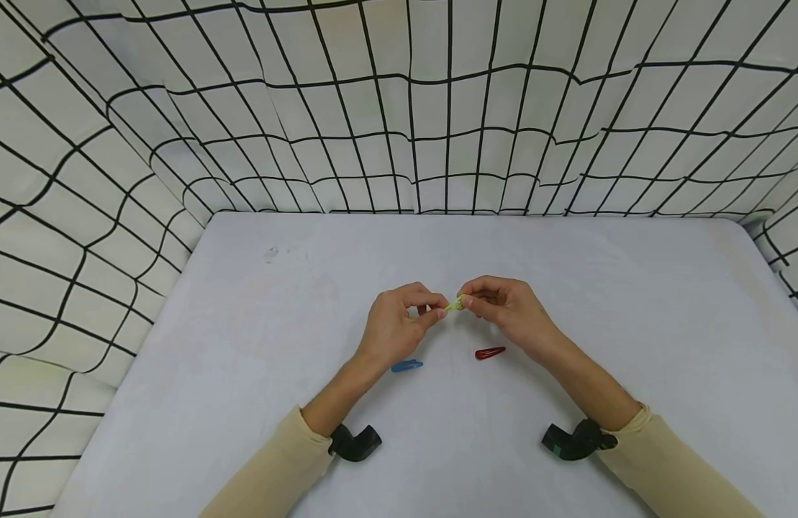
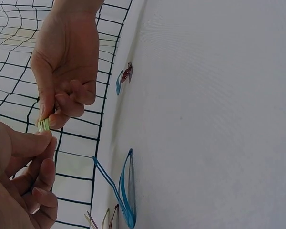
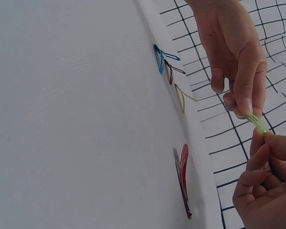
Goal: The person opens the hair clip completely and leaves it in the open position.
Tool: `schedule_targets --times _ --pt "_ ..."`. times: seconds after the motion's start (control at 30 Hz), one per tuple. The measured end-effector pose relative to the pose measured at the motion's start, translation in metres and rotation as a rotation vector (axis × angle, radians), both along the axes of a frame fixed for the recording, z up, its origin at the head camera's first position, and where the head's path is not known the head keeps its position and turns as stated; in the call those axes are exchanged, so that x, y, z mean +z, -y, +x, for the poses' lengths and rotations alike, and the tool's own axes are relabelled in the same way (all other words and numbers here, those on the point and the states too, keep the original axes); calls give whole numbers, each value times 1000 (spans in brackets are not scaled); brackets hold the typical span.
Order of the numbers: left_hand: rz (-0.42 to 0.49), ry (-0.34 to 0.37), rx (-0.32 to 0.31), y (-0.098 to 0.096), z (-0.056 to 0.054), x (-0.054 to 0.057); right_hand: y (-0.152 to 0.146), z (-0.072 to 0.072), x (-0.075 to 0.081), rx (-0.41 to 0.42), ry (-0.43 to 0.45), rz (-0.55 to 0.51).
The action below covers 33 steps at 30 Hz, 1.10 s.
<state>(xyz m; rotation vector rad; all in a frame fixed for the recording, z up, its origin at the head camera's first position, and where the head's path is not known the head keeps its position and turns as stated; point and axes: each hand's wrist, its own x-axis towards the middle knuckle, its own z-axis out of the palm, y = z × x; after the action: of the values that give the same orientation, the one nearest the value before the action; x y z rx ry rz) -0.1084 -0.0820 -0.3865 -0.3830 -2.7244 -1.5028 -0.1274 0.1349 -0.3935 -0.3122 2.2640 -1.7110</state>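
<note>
My left hand (image 1: pixel 401 320) and right hand (image 1: pixel 510 309) meet above the middle of the white table, pinching opposite ends of a yellow-green snap hair clip (image 1: pixel 455 304) between thumbs and fingertips. In the right wrist view the hair clip (image 3: pixel 257 124) bridges the two sets of fingertips. A blue hair clip (image 1: pixel 407 365) lies below my left hand, its arms spread apart in the left wrist view. Below my right hand lies a red hair clip (image 1: pixel 490 353).
Beyond the blue clip, the right wrist view shows a dark red clip (image 3: pixel 169 71) and a yellowish clip (image 3: pixel 181 99) on the table. Black-lined white grid walls (image 1: pixel 431 108) rise behind and beside the table (image 1: pixel 275 288). A black wrist camera (image 1: pixel 356 442) is on each forearm.
</note>
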Motion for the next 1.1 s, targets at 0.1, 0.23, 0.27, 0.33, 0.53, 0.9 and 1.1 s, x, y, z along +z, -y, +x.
schedule_targets --times 0.1,0.23,0.27,0.33,0.53,0.9,1.1 --pt "0 3 1 0 0 -1 0 0 0 -4 3 2" --pt "-2 17 4 0 0 -1 0 0 -1 -4 1 2" --pt "-3 19 3 0 0 -1 0 0 -1 -5 0 1" --pt "-2 23 0 0 0 -2 0 0 -2 -6 -1 -5" --pt "15 48 -19 1 -1 -3 0 1 -4 -18 -14 -18" --pt "4 90 -1 0 -1 -3 -1 1 -5 -33 -118 64" --pt "-50 95 14 -1 0 -1 1 1 -6 -40 -211 183"
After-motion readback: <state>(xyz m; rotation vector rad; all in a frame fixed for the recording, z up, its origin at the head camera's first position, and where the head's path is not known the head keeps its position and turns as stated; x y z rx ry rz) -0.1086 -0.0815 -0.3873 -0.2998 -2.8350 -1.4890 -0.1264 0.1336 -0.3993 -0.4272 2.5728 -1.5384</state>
